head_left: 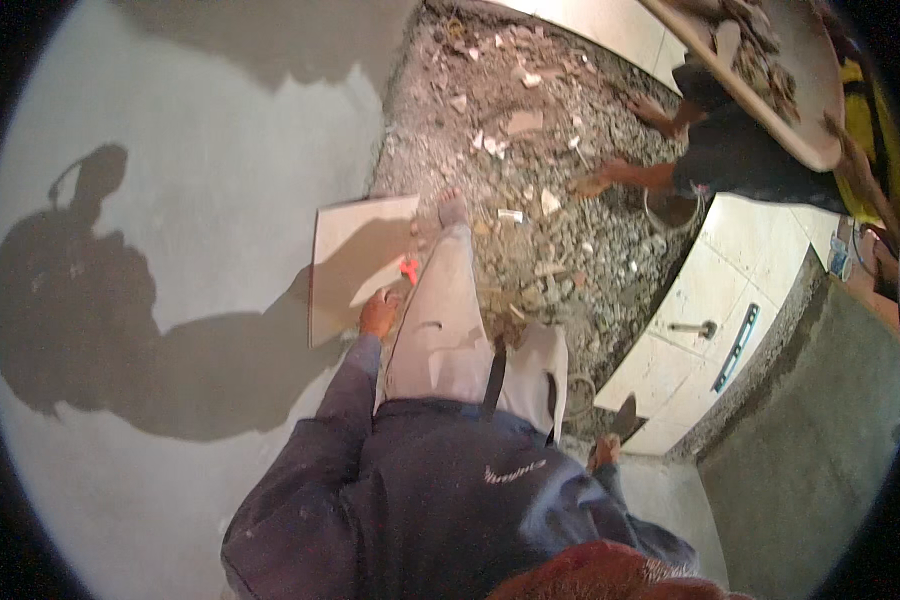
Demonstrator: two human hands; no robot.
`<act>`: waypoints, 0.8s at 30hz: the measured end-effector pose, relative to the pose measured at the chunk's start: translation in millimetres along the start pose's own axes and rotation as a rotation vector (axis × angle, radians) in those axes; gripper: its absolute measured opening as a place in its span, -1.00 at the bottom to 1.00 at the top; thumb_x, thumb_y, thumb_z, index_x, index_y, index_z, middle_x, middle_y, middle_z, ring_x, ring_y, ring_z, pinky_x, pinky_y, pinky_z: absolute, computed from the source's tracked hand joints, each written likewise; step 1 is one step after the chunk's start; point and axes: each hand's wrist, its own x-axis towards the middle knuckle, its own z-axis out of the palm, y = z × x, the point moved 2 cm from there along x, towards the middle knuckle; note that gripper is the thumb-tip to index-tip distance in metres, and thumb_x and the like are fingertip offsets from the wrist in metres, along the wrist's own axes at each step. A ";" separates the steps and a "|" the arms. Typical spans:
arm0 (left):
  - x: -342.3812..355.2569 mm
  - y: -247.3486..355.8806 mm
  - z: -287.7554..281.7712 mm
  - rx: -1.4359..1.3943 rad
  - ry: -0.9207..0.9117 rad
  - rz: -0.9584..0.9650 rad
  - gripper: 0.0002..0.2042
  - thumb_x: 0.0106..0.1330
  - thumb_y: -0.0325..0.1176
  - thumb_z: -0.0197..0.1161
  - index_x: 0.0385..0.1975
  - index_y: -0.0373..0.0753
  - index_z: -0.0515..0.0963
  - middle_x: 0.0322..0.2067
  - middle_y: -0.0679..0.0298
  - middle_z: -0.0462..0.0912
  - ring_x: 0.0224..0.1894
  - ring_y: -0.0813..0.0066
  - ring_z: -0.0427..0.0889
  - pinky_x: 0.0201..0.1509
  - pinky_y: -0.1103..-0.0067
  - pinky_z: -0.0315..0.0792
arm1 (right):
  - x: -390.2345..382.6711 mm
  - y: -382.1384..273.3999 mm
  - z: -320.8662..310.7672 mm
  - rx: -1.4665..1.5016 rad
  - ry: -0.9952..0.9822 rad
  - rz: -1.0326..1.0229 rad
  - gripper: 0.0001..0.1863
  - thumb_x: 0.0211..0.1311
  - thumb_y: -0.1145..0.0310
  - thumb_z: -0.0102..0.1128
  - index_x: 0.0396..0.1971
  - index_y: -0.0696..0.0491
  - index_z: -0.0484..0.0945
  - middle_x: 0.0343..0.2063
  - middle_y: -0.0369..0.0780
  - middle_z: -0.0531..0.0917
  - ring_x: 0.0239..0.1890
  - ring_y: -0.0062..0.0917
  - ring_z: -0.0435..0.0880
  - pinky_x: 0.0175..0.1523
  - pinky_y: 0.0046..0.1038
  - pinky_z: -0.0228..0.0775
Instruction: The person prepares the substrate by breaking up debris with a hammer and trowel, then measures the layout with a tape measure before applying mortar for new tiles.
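My left hand (380, 312) is at the lower right edge of a cream tile (338, 232) that stands against the grey wall. Its fingers are bent together; whether they grip the tile's edge or something small is hidden. A small bright red piece (408, 270) shows just beyond the fingertips, beside my trouser leg (440, 320). Off to the right, my right hand (604, 453) is closed around a trowel (626, 415), its dark pointed blade directed away from me, over the laid tiles.
Broken rubble (530, 190) covers the floor ahead. Laid cream tiles (740, 240) on the right carry a blue level (737, 348) and a short-handled tool (694, 328). At the upper right, a barefoot co-worker (760, 150) holds a large basin (810, 60) of debris.
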 end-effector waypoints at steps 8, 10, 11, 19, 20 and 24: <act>25.5 187.0 -165.0 -0.021 -0.280 0.035 -0.61 0.35 -0.13 0.13 0.03 -0.28 0.55 -0.07 -0.06 0.64 0.02 -0.03 0.59 0.12 0.34 0.43 | -34.0 -170.4 181.9 -0.418 -0.043 -0.528 -0.65 0.24 0.24 0.22 -0.07 0.12 0.48 -0.15 -0.14 0.58 -0.07 -0.26 0.56 0.03 -0.27 0.42; 34.9 182.4 -147.1 0.116 -0.365 0.056 -0.60 0.32 -0.16 0.16 0.04 -0.29 0.53 -0.05 -0.06 0.62 0.04 -0.02 0.57 0.15 0.32 0.41 | -12.2 -205.4 205.5 -0.612 -0.136 -0.519 -0.56 0.27 0.22 0.20 0.06 0.12 0.42 -0.03 -0.10 0.54 0.03 -0.25 0.51 0.13 -0.27 0.35; 35.5 175.1 -135.1 0.185 -0.401 0.058 -0.59 0.30 -0.17 0.17 0.05 -0.30 0.53 -0.04 -0.07 0.61 0.06 -0.02 0.56 0.17 0.31 0.40 | -3.8 -226.3 219.7 -0.569 -0.160 -0.479 -0.55 0.29 0.21 0.18 0.09 0.12 0.40 0.01 -0.08 0.51 0.08 -0.24 0.47 0.16 -0.26 0.32; 47.9 177.5 -79.4 0.089 0.004 0.355 -0.53 0.25 -0.24 0.23 0.13 -0.31 0.45 0.12 -0.03 0.51 0.21 0.04 0.46 0.30 0.27 0.32 | 40.8 -370.3 298.3 -0.527 -0.223 -0.287 -0.43 0.46 0.16 -0.02 0.34 0.14 0.22 0.33 0.01 0.28 0.41 -0.18 0.16 0.43 -0.18 0.05; 55.0 186.6 -73.8 0.097 0.029 0.359 -0.54 0.26 -0.25 0.22 0.13 -0.31 0.44 0.13 -0.02 0.51 0.22 0.05 0.45 0.31 0.28 0.32 | 41.9 -382.3 303.4 -0.533 -0.231 -0.263 -0.42 0.49 0.16 -0.04 0.37 0.14 0.19 0.37 0.03 0.25 0.45 -0.17 0.12 0.46 -0.17 0.01; 106.1 205.8 -35.8 0.117 -0.007 0.445 -0.56 0.32 -0.21 0.16 0.13 -0.33 0.45 0.13 -0.05 0.51 0.21 0.03 0.46 0.29 0.28 0.32 | 134.1 -314.0 308.3 -0.389 -0.212 -0.479 -0.29 0.35 0.11 0.20 0.34 0.18 0.18 -0.03 -0.08 0.52 0.00 -0.36 0.50 0.02 -0.32 0.40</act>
